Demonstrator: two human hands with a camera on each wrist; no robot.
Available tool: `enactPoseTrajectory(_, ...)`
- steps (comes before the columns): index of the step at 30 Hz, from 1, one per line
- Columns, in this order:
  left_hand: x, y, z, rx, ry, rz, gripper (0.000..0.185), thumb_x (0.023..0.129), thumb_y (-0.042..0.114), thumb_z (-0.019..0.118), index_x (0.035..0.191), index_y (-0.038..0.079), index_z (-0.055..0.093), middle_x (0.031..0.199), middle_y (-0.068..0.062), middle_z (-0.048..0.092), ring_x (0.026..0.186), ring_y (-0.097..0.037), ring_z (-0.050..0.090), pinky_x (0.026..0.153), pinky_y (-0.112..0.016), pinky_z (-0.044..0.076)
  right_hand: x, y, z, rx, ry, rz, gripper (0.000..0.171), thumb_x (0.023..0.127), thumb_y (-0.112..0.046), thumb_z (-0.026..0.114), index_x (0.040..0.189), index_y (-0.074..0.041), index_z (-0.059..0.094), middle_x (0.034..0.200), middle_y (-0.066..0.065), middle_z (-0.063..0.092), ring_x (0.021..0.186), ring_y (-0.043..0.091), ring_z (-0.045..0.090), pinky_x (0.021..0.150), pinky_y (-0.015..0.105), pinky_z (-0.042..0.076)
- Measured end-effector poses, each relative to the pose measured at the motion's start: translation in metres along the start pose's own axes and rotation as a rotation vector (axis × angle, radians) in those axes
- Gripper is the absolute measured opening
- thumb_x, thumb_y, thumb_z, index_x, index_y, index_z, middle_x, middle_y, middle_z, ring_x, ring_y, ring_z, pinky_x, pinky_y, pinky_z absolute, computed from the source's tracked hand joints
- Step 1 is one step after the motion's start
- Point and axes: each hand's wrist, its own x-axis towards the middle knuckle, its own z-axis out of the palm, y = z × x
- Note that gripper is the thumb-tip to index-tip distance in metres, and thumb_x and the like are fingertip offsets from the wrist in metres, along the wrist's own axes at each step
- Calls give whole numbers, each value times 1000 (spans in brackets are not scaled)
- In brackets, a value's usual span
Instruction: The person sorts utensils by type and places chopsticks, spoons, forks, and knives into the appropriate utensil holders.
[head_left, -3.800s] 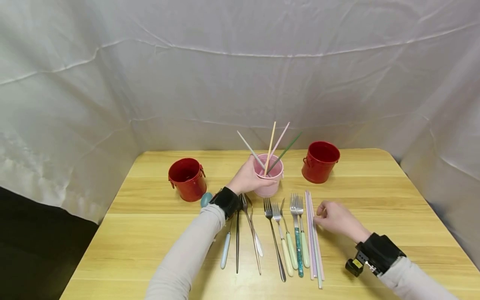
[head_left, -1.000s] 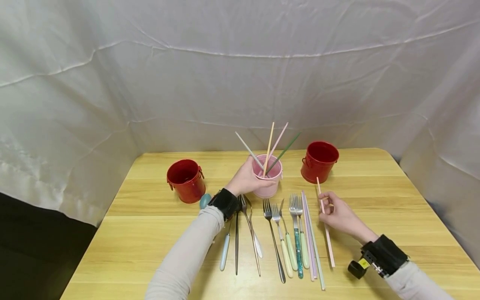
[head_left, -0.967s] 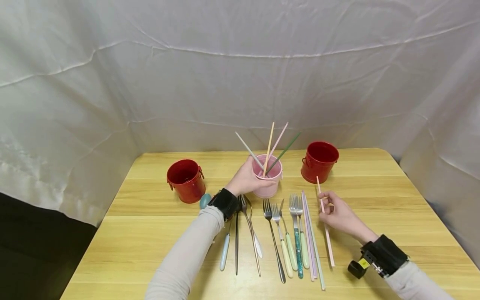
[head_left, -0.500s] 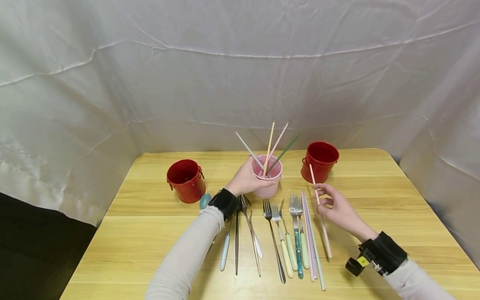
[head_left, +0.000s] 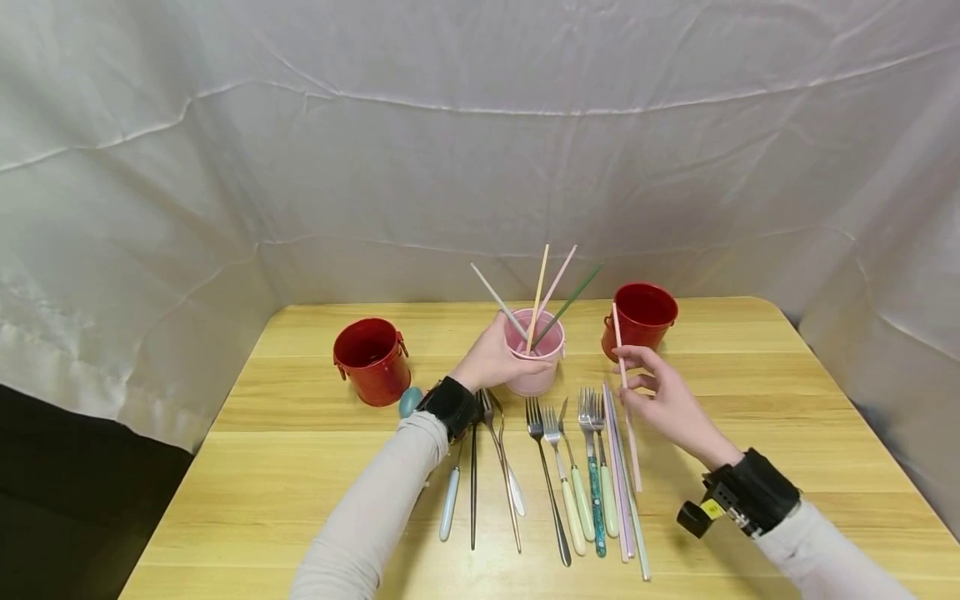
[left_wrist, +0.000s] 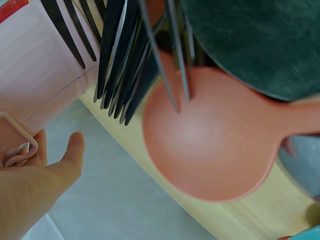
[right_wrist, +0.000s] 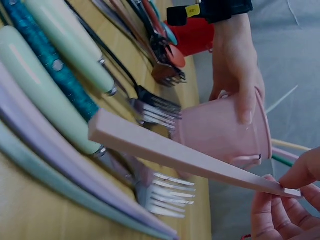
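In the head view my left hand (head_left: 491, 358) holds a pink bucket (head_left: 534, 382) by its left side, the thumb along its front. Several chopsticks (head_left: 542, 287) lean out of the bucket, coloured pale grey, yellow, pink and green. My right hand (head_left: 667, 404) pinches a pale pink chopstick (head_left: 633, 450) between thumb and fingers, near its upper end. The chopstick slants upward, its top in front of the right red bucket (head_left: 651, 333). In the right wrist view its thick square end (right_wrist: 102, 127) points away from the fingers, over the cutlery.
Purple and pale green chopsticks (head_left: 637, 533) lie beside a row of forks (head_left: 587, 417) and knives with coloured handles. Dark cutlery (head_left: 474, 500) lies under my left forearm. An orange round spoon (left_wrist: 210, 140) shows in the left wrist view. Another red bucket (head_left: 382, 379) stands left.
My right hand took the pink chopstick from the loose bunch, carried it right, then moved it forward and back leftward, raising its tip. My left hand stays on the pink bucket.
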Motion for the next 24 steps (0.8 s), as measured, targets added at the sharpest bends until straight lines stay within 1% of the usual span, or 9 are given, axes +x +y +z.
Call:
enactPoseTrajectory(5, 0, -1, 0, 39, 15, -29, 90, 73, 16, 91, 145, 12, 38, 140, -12, 56, 128, -26, 58, 114, -42, 45, 8, -8, 2, -19, 37, -21, 53, 88, 15, 59, 138, 3, 46, 118, 23, 58, 87, 11, 65, 72, 15, 58)
enactPoseTrajectory(7, 0, -2, 0, 43, 18, -33, 91, 72, 15, 91, 146, 13, 38, 139, -11, 57, 127, -26, 58, 113, -43, 46, 12, -12, 4, -13, 55, -26, 53, 88, 15, 60, 138, 3, 47, 117, 23, 59, 86, 9, 65, 74, 14, 57)
enactPoseTrajectory(11, 0, -2, -1, 35, 16, -32, 91, 72, 14, 91, 146, 12, 38, 138, -12, 57, 127, -28, 58, 114, -45, 45, 21, -23, 7, 20, 84, -50, 54, 89, 14, 61, 139, 3, 46, 115, 23, 59, 84, 0, 63, 75, 12, 57)
enactPoseTrajectory(12, 0, -3, -1, 33, 15, -30, 91, 72, 14, 91, 146, 12, 38, 138, -13, 57, 127, -29, 58, 114, -46, 45, 24, -26, 8, 25, 93, -60, 54, 89, 14, 61, 139, 3, 46, 115, 22, 59, 84, 1, 63, 76, 12, 56)
enactPoseTrajectory(15, 0, -3, -1, 44, 15, -35, 92, 72, 14, 91, 147, 10, 37, 138, -13, 57, 127, -29, 58, 113, -46, 45, 33, -34, 10, 18, 127, -102, 53, 90, 13, 62, 140, 3, 46, 115, 22, 59, 85, 3, 63, 76, 10, 55)
enactPoseTrajectory(19, 0, -1, -1, 65, 17, -53, 94, 72, 16, 92, 148, 9, 37, 138, -10, 57, 127, -27, 58, 112, -43, 46, 46, -46, 13, 3, 181, -159, 52, 91, 12, 62, 140, 1, 47, 120, 19, 59, 88, 5, 63, 77, 7, 53)
enactPoseTrajectory(22, 0, 0, -1, 59, 19, -57, 94, 72, 17, 92, 148, 9, 37, 138, -9, 57, 127, -26, 58, 112, -42, 46, 54, -56, 15, 0, 218, -205, 53, 92, 11, 62, 141, -1, 46, 123, 17, 58, 90, 1, 62, 78, 7, 52)
enactPoseTrajectory(24, 1, 0, -1, 52, 21, -55, 94, 72, 17, 92, 148, 9, 37, 138, -9, 57, 127, -25, 58, 112, -41, 46, 57, -71, 17, -19, 245, -245, 53, 92, 11, 62, 142, 1, 45, 124, 19, 58, 92, -2, 62, 77, 7, 52)
